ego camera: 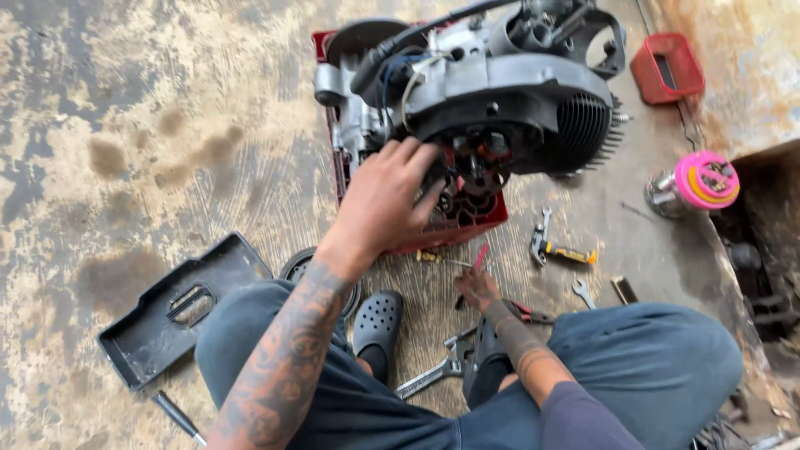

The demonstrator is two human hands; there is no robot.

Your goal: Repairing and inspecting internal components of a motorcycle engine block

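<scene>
- A person squatted on a stained floor (125,108) before a small engine (492,92) that sat on a red crate (467,221) at the far centre of the scene.
- The left hand (387,196) was spread over the engine's near face, fingers curled against the dark housing just left of the exposed round hub (479,162); whether it gripped a part could not be told.
- The right hand (477,287) hung low and near, pinched around a slim red-handled tool (480,257) above the floor.
- A yellow-handled wrench (560,248) and a small spanner (584,292) lay to the right; pliers (433,375) lay between the person's black clogs (377,323).
- A black tray (179,308) sat near left, a pen-like tool (177,417) beside it; a pink-capped jar (693,185) and a red basket (667,68) stood far right.
- Judged from the scene, the work would go best with the left hand bracing the engine firmly on the crate, so it could not rock while the tool was brought up square to the hub.
</scene>
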